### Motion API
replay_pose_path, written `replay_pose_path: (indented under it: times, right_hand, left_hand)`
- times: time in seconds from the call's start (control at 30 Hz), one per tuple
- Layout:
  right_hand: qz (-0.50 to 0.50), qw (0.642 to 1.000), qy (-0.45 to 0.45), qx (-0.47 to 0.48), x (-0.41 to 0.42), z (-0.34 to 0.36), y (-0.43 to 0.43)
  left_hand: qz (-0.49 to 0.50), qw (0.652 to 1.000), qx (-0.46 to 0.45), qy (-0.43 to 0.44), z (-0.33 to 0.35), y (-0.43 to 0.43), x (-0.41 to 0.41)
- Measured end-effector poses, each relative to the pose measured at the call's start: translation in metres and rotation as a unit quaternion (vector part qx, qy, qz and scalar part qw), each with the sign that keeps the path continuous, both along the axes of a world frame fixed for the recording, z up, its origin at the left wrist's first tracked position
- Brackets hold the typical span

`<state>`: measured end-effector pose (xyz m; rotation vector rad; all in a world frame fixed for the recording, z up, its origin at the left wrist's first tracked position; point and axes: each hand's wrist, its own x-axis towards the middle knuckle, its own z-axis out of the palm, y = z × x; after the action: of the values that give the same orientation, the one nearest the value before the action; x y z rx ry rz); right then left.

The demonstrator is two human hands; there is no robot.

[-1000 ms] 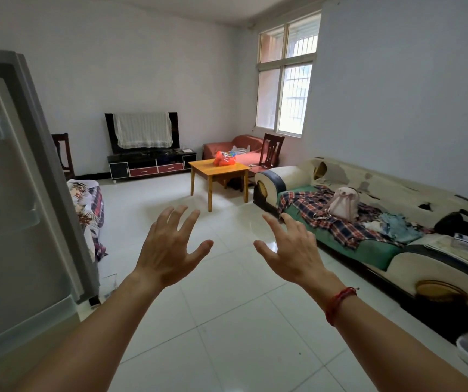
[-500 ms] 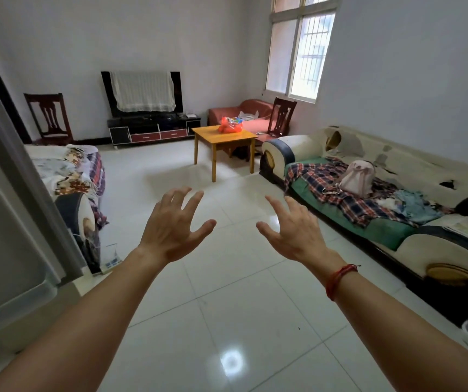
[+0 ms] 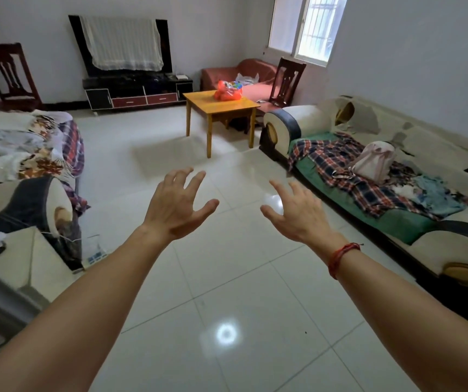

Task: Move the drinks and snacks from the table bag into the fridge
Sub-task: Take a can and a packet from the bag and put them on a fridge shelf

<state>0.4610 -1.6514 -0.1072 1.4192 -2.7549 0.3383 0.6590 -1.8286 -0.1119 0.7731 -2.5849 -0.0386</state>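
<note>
While both our left hand and right hand hang spread & empty over the floor, the red bag sits on the table well ahead, approx. centred, perhaps nearer the right.

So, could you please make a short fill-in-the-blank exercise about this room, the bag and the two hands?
1. The orange plastic bag sits on the wooden ____.
2. Both the left hand and the right hand are open and hold ____.
3. A red string bracelet is on the ____ wrist.
4. A pink backpack lies on the ____.

Missing words: table; nothing; right; sofa
</note>
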Motion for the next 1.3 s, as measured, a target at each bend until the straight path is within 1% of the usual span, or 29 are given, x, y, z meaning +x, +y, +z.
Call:
replay_pose_path:
  times: [0.4, 0.73, 0.9, 1.07, 1.3]
  right_hand:
    - [-0.023, 1.000, -0.012, 0.010, -0.139, -0.013, -0.139]
    - [-0.015, 0.999, -0.021, 0.023, -0.319, -0.019, -0.277]
    - [-0.007, 0.999, -0.031, 0.031, -0.393, -0.017, -0.341]
    - [0.003, 0.999, -0.029, 0.031, -0.453, -0.021, -0.404]
    - [0.010, 0.999, -0.032, 0.035, -0.522, -0.039, -0.504]
  left_hand:
    - [-0.020, 1.000, 0.015, -0.009, -0.010, -0.146, -0.142]
    - [-0.002, 0.999, 0.019, -0.025, -0.012, -0.282, -0.318]
    - [0.000, 0.999, 0.026, -0.033, -0.012, -0.345, -0.392]
    - [0.004, 0.999, 0.029, -0.037, -0.015, -0.405, -0.454]
    - [0.014, 0.998, 0.033, -0.058, -0.036, -0.500, -0.525]
